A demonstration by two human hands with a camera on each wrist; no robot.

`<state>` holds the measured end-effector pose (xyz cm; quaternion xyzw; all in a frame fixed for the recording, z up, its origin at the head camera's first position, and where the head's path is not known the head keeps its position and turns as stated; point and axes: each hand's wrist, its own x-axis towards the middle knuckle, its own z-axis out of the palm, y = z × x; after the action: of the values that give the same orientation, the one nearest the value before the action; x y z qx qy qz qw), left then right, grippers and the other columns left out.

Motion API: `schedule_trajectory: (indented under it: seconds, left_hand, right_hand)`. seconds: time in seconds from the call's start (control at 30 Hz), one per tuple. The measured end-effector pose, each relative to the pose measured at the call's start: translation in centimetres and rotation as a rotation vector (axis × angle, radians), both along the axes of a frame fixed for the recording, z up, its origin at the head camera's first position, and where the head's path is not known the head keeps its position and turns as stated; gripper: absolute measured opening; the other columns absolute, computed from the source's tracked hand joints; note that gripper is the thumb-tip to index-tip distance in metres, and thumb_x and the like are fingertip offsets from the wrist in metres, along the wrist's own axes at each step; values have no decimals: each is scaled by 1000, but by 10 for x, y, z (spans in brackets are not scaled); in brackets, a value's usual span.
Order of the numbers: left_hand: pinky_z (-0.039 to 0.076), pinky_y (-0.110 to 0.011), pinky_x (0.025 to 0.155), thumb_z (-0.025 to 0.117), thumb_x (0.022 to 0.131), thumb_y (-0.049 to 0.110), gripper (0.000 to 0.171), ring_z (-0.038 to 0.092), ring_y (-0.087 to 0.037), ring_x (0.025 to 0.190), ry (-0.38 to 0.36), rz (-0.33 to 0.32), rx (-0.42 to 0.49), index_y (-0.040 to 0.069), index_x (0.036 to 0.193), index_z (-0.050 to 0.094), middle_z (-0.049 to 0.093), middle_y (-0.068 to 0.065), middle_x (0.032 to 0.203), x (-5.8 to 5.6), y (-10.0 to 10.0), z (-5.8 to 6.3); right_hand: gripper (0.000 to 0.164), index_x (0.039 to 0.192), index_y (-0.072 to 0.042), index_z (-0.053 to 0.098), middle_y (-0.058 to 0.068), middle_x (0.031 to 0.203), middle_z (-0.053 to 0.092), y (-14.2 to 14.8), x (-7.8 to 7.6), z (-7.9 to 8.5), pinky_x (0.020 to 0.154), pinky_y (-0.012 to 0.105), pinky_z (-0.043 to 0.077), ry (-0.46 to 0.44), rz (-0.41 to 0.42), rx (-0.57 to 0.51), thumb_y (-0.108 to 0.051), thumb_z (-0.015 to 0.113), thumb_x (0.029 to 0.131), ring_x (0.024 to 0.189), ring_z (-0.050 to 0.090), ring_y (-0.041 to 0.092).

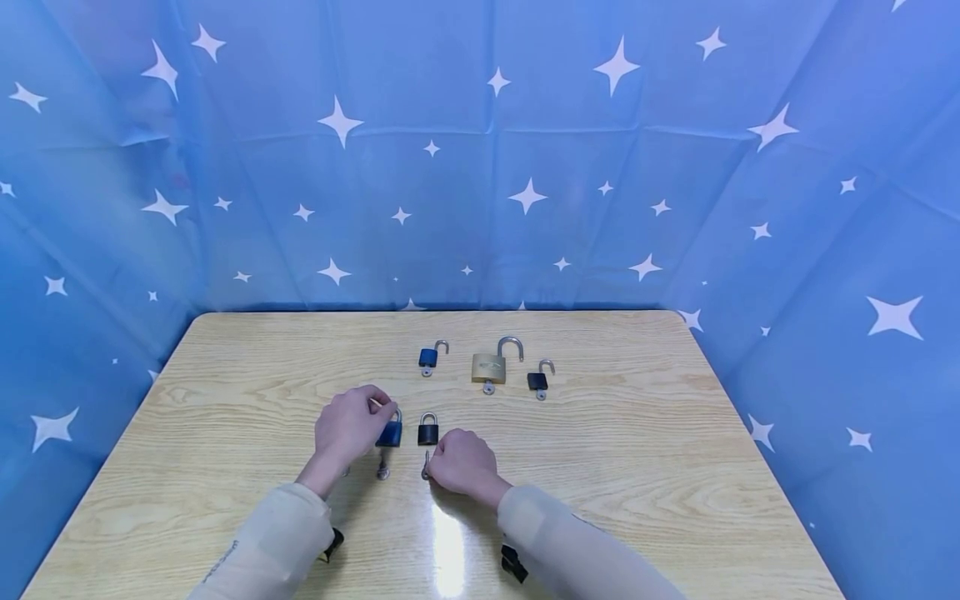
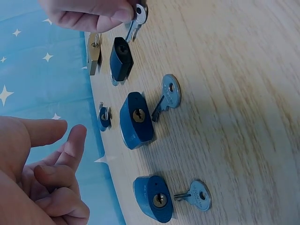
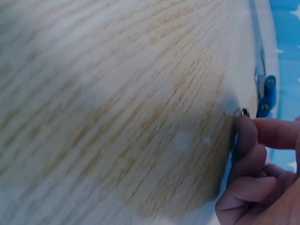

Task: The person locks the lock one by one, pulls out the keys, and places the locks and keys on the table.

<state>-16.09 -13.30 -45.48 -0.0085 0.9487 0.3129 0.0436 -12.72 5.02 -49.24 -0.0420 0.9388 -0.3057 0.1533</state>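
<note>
My right hand [image 1: 465, 461] pinches a small metal key [image 2: 139, 18] between thumb and fingertips, just in front of a black padlock [image 1: 427, 432] with its shackle down. Over a blue padlock [image 1: 390, 433] hovers my left hand [image 1: 348, 427]. In the left wrist view its thumb and index finger stand apart with nothing between them. A loose key [image 2: 171, 91] lies in front of that blue padlock. Farther along the row, a second blue padlock [image 2: 153, 198] has another key [image 2: 200, 195] before its keyhole; in the head view the left hand hides this padlock.
Behind the row lie a small blue padlock [image 1: 427, 358], a large brass padlock [image 1: 488, 368] and a small black padlock [image 1: 537, 381], each with its shackle swung up and a key in it. A blue star-patterned curtain [image 1: 450, 233] surrounds the wooden table [image 1: 637, 467].
</note>
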Motion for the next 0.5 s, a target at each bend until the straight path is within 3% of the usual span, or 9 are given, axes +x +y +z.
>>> schedule_trajectory:
  seconds: [0.3,0.5]
  left_hand:
    - [33,-31,42,62,90,34,19,48,-16,49,-2,3,-9,17,96,70,60,4,63,0,1,0]
    - [38,-32,45,62,89,34,21,52,-14,55,2,1,-29,17,96,70,64,2,74,1,1,-1]
  right_hand:
    - [36,46,-22,39,-11,42,29,1,-2,3,40,26,26,14,19,30,-25,64,71,42,33,10]
    - [36,47,-21,37,-11,43,28,1,0,5,40,27,26,15,9,45,-21,62,72,42,31,11]
